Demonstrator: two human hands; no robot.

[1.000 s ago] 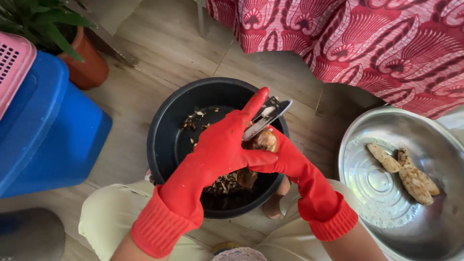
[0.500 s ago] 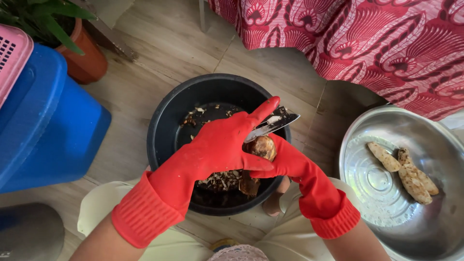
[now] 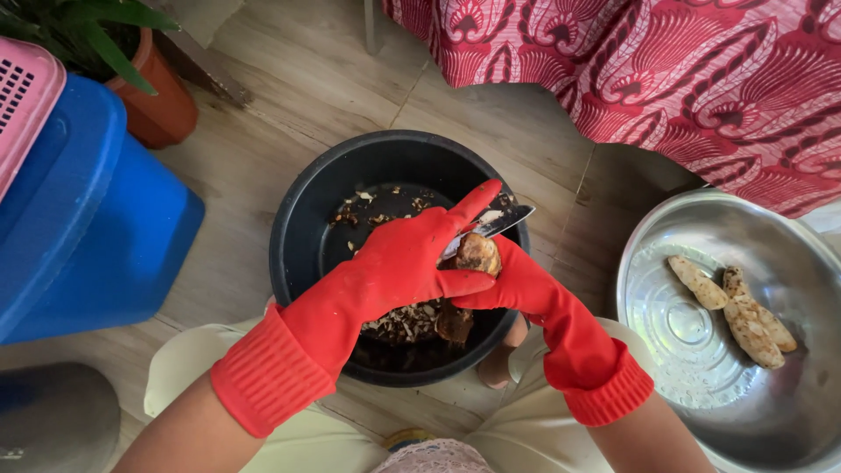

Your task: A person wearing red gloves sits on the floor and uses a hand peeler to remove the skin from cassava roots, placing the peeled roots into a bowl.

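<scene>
Red rubber gloves cover both hands: the left hand [image 3: 399, 267] grips a knife [image 3: 491, 226] with its forefinger stretched out. Beside it the right hand [image 3: 517, 285] has its fingers closed around a brown root [image 3: 476, 254] above the black bucket [image 3: 302, 228]. Further right, peeled roots [image 3: 736, 307] lie in a metal basin [image 3: 788, 412].

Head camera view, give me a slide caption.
Red-gloved left hand scrapes a brown root with a knife over a black bucket.

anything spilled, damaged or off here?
Nothing stands out. Peelings lie inside the black tub, none on the floor. The left hand holds the knife against the root held by the right hand. Peeled roots sit in the metal basin.
</scene>
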